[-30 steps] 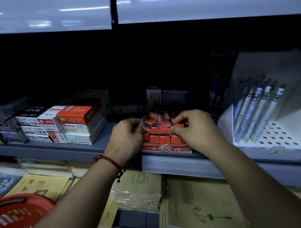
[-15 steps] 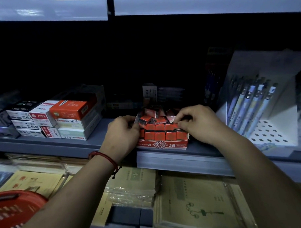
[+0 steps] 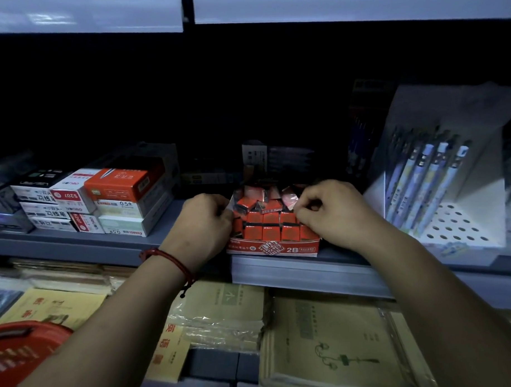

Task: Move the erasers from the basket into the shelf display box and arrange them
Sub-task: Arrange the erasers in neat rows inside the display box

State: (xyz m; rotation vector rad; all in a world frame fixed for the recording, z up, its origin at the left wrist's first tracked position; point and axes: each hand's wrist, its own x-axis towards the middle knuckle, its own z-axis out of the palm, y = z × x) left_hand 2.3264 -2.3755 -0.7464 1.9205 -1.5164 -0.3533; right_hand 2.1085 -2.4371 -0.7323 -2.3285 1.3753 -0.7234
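The red display box [image 3: 275, 248], marked 2B, stands at the front edge of the grey shelf [image 3: 134, 244]. It is packed with several orange-red erasers [image 3: 267, 223]; the front ones stand in rows and the ones on top lie tilted and loose. My left hand [image 3: 203, 224] has its curled fingers on the box's left wall. My right hand [image 3: 331, 213] pinches an eraser at the top right of the pile between thumb and forefinger. The red basket [image 3: 22, 352] shows at the bottom left, its contents hidden.
Stacked boxes of pen refills [image 3: 109, 198] stand left of the display box. A white perforated stand of pens [image 3: 439, 192] is on the right. Below the shelf lie wrapped exercise books [image 3: 326, 350]. The back of the shelf is dark.
Both hands stay at the box. My right hand has shifted slightly down, toward the right end of the eraser pile. The left hand has hardly moved.
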